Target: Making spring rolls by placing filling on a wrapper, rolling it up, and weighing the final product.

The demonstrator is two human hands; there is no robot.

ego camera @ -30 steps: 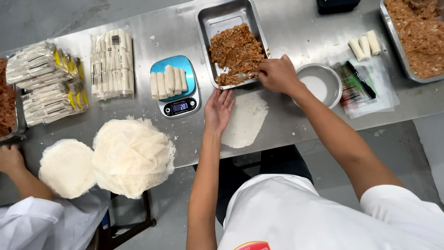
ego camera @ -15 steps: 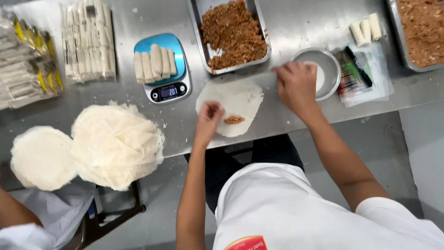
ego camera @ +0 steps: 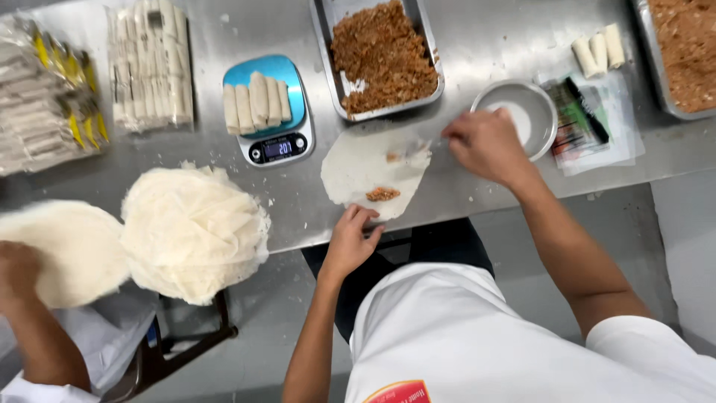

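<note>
A thin pale wrapper (ego camera: 358, 168) lies flat on the steel table (ego camera: 477, 186), near its front edge. A small brown lump of filling (ego camera: 382, 194) sits on the wrapper's near part. My left hand (ego camera: 350, 239) rests with its fingertips at the wrapper's near edge, fingers apart and holding nothing. My right hand (ego camera: 485, 142) is closed around a thin, blurred utensil whose tip reaches over the wrapper's far right corner. Beyond the wrapper stands a metal tray of brown filling (ego camera: 384, 52), and a round metal bowl (ego camera: 526, 112) lies just behind my right hand.
A blue scale (ego camera: 272, 112) carries several rolls. Packs of rolls (ego camera: 149, 67) lie far left. A loose wrapper pile (ego camera: 194, 231) overhangs the front edge; a co-worker's hand (ego camera: 19, 265) rests on a round stack (ego camera: 71, 250). At right are three rolls (ego camera: 597, 48), a packet (ego camera: 589, 123) and a second tray (ego camera: 682, 52).
My right hand came from the filling tray, past the bowl, to the wrapper's far corner. A lump of filling now lies on the wrapper. My left hand slid back to its near edge.
</note>
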